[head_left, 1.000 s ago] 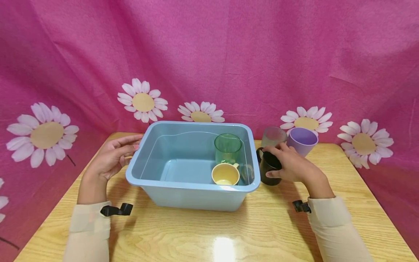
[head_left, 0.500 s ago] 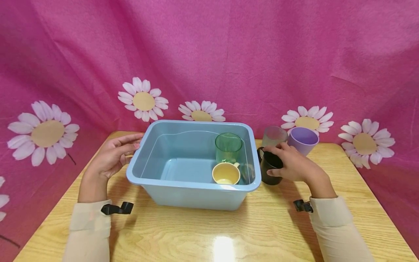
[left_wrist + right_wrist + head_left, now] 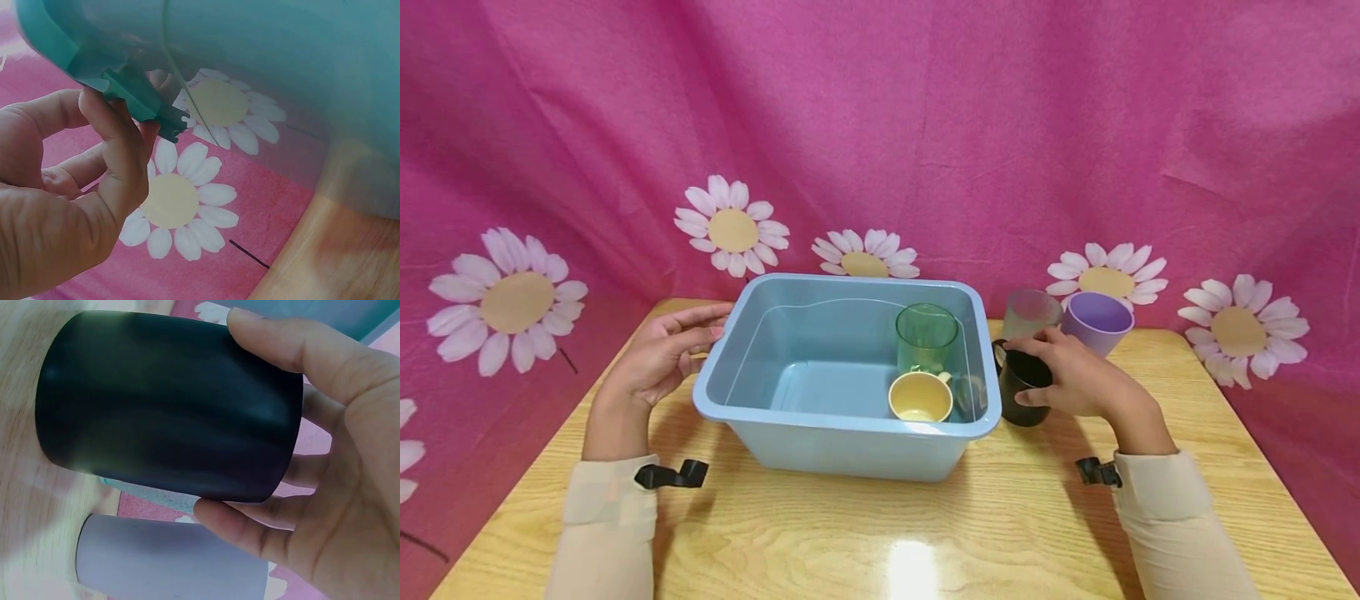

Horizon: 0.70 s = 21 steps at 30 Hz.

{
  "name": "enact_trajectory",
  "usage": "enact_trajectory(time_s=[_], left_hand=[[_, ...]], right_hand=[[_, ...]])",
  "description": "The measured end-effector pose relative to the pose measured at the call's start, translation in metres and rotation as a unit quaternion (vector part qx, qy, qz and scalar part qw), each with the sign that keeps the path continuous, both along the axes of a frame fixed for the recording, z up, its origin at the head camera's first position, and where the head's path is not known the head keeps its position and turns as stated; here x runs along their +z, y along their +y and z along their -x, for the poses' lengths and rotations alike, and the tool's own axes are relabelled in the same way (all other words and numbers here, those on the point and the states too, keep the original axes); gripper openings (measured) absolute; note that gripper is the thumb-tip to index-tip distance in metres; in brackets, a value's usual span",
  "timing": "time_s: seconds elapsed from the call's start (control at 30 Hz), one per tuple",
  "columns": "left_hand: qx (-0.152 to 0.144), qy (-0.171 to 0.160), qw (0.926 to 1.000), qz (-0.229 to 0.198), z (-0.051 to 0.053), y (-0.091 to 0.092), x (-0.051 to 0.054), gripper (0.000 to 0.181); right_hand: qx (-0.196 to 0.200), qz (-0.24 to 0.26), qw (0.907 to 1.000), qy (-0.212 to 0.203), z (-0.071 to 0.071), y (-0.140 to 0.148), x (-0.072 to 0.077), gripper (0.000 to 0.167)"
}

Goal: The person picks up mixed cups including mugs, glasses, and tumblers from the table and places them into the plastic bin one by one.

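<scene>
A light blue plastic basin (image 3: 842, 450) stands in the middle of the table. Inside it at the right are a green clear glass (image 3: 927, 333) and a small yellow cup (image 3: 920, 398) with handles. My left hand (image 3: 658, 354) is at the basin's left side, fingertips touching the outer rim, as the left wrist view also shows. Right of the basin, my right hand (image 3: 1075, 375) holds a black mug (image 3: 169, 406) near its top, thumb on one side and fingers on the other. The mug stands upright on the table, its handle toward the basin.
Behind the black mug stands a clear frosted glass (image 3: 1032, 312). A purple cup (image 3: 1097, 325) is beside it, close to my right hand. A pink flowered cloth (image 3: 880, 142) hangs behind the wooden table (image 3: 820, 533).
Both hands keep their places at the basin and the black mug. The whole head view has shifted very slightly; nothing else has visibly moved.
</scene>
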<state>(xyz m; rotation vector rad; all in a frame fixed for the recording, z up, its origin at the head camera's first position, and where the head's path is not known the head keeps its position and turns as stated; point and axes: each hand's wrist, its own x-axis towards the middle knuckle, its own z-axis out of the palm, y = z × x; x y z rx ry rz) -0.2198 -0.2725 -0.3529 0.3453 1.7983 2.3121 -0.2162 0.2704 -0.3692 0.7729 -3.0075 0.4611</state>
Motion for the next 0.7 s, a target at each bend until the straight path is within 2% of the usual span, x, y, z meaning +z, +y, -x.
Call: enact_trajectory(time_s=[0.33,0.7], left_hand=[[0.001,0.005,1.0000,0.001,0.000,0.000,-0.001,0.029],[0.008,0.000,0.9999,0.009,0.000,0.001,0.000,0.028]], right_hand=[[0.020,0.004,0.9998,0.002,0.000,0.001,0.011,0.068],[0.039,0.006,0.9988,0.028,0.000,0.009,0.050,0.068]])
